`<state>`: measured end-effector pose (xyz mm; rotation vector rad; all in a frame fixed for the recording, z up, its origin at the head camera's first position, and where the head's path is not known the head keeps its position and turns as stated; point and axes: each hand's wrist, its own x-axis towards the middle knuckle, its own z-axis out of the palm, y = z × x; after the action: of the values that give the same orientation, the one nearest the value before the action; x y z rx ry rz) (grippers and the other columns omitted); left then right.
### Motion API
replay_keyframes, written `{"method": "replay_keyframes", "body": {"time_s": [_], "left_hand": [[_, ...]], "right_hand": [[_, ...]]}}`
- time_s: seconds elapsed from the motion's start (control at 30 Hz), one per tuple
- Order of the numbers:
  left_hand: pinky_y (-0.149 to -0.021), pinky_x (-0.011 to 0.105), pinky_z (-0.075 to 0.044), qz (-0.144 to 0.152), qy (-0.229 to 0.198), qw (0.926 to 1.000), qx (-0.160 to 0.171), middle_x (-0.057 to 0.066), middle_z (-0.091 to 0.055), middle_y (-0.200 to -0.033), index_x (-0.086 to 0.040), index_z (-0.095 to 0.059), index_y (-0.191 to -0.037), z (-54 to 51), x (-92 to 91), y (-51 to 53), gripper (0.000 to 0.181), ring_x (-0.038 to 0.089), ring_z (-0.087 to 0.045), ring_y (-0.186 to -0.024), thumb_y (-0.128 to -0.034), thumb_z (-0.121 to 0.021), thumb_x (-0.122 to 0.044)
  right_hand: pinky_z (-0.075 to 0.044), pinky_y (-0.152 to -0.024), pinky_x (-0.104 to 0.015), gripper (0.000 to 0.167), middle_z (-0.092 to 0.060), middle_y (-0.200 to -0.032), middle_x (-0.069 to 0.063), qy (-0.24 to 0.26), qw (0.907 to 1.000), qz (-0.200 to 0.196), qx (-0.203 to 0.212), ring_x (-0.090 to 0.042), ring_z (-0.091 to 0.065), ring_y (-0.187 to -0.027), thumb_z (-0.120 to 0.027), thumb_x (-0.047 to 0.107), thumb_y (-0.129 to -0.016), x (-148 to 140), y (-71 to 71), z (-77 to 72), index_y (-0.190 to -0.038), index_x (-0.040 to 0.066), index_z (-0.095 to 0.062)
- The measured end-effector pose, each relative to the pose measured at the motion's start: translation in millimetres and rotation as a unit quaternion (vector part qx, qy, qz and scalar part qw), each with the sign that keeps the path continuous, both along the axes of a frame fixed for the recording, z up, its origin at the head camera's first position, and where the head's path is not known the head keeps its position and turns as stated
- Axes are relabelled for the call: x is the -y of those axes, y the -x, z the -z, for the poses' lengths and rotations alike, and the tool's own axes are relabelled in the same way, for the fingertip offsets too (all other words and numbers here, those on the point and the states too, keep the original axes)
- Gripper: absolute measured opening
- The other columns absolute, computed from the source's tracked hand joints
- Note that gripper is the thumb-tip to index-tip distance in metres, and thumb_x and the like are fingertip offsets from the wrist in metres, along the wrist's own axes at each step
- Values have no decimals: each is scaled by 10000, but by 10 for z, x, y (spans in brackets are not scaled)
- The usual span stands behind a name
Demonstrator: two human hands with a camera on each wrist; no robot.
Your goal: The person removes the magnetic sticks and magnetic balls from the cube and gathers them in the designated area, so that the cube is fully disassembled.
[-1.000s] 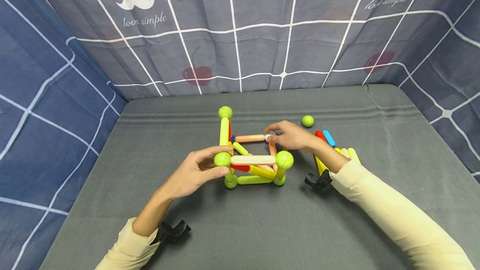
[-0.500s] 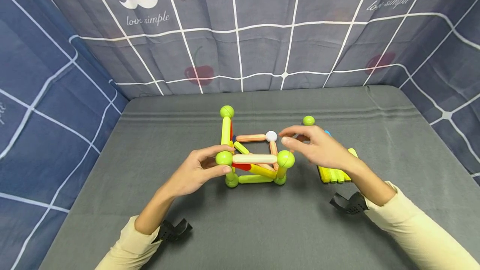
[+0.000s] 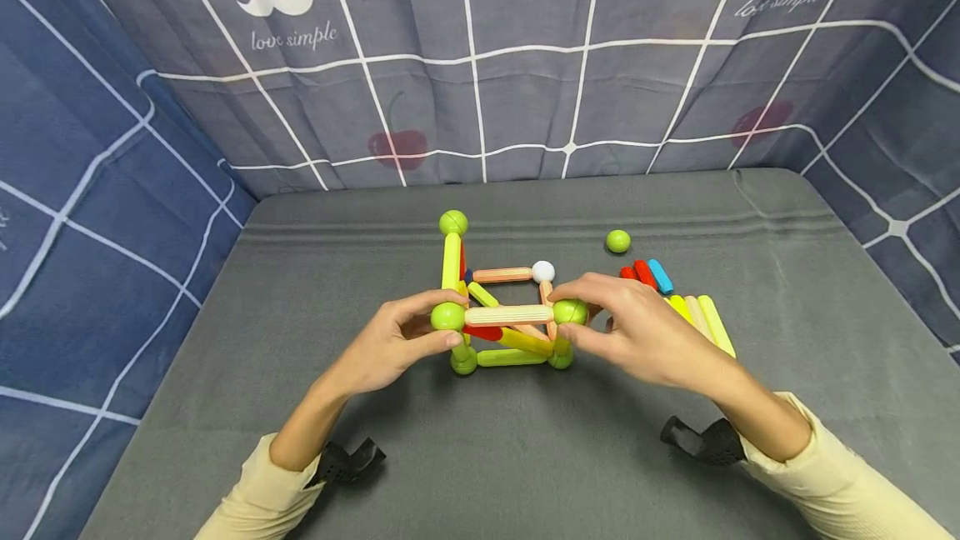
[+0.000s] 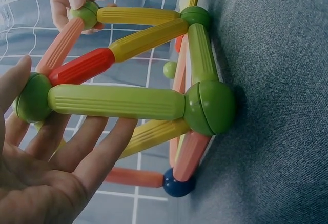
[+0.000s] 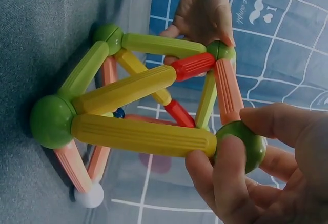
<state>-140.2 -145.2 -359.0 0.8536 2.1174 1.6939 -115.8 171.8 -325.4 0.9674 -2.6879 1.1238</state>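
A frame of coloured rods and balls stands on the grey cloth. My left hand [image 3: 386, 348] holds the green ball [image 3: 447, 317] at its upper left front corner between thumb and fingers. With thumb and fingers, my right hand [image 3: 645, 332] pinches the green ball [image 3: 571, 312] at the other end of the pale top rod [image 3: 508, 316]. In the right wrist view a yellow rod [image 5: 143, 135] runs from that ball down to a lower green ball [image 5: 52, 121]. The left wrist view shows a light green upright rod [image 4: 118, 101] beside my left fingers. A white ball [image 3: 543, 272] sits at the back right.
A loose green ball [image 3: 618, 241] lies behind and right of the frame. Nearer my right hand are a blue piece [image 3: 661, 276], red pieces [image 3: 644, 273] and several yellow and pale rods [image 3: 717, 325]. A checked curtain [image 3: 525, 98] hangs behind the grey surface.
My right hand has left the white ball, drawn back to the right, then come forward onto the front right green ball. My left hand stays on its ball.
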Motion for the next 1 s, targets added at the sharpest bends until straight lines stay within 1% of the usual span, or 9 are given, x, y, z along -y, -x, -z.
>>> {"method": "replay_keyframes", "body": {"time_s": [0.13,0.33,0.4,0.5,0.67,0.77,0.9,1.0], "left_hand": [[-794,334,-548,-1,-4,10000,-7,100,-652,-1135,-67,-598,-1300,-1,6,-2,375,259,-654,-930,-935,-684,-71],[-793,327,-547,27,-13,10000,-10,94,-652,-1139,-56,-598,-1299,-2,4,1,371,257,-652,-932,-937,-679,-64],[-790,325,-546,23,-1,10000,-9,93,-653,-1136,-32,-592,-1301,-4,1,0,376,256,-652,-928,-937,-679,-62],[-789,322,-546,0,35,10000,-7,92,-654,-1136,-18,-588,-1303,-5,-2,-1,382,254,-655,-926,-936,-682,-65],[-797,326,-546,-33,87,10000,-3,85,-655,-1140,-66,-601,-1302,-12,-2,-2,376,251,-657,-932,-936,-686,-80],[-796,327,-546,-43,71,10000,5,86,-658,-1137,-79,-603,-1301,-14,3,-5,377,255,-658,-929,-934,-688,-77],[-801,325,-546,-59,68,10000,14,85,-658,-1144,-76,-600,-1305,-18,3,-11,382,256,-660,-939,-934,-689,-80],[-805,325,-546,-56,73,10000,24,87,-657,-1146,-74,-598,-1307,-20,-1,-11,383,253,-659,-945,-935,-688,-85]], "right_hand": [[-502,-625,-263,241,-640,-945,130,206,9989,20,422,-53,-581,-771,-694,128,-928,4,-5,-5,-1148,229,-690],[-507,-614,-283,251,-652,-959,38,477,9952,-67,852,-98,-590,-744,-674,92,-933,2,-6,-15,-1157,206,-682],[-505,-616,-288,259,-647,-964,20,526,9945,-108,901,-107,-585,-747,-663,68,-930,6,-1,-17,-1154,199,-679],[-493,-616,-281,276,-625,-947,30,534,9944,-141,906,-112,-567,-737,-643,30,-919,17,9,-16,-1137,197,-673],[-450,-564,-260,283,-589,-871,47,545,9935,-185,982,-126,-518,-637,-622,6,-912,19,30,-12,-1109,204,-666],[-437,-548,-257,268,-586,-840,22,663,9905,-340,1153,-144,-516,-607,-614,-3,-922,15,46,-8,-1110,183,-660],[-471,-566,-270,244,-606,-828,-31,918,9829,-554,1495,-209,-576,-623,-605,-19,-937,1,63,8,-1117,142,-641],[-494,-579,-283,237,-618,-848,-54,1050,9788,-669,1626,-236,-592,-630,-603,-24,-945,-7,73,20,-1130,120,-635]]}}
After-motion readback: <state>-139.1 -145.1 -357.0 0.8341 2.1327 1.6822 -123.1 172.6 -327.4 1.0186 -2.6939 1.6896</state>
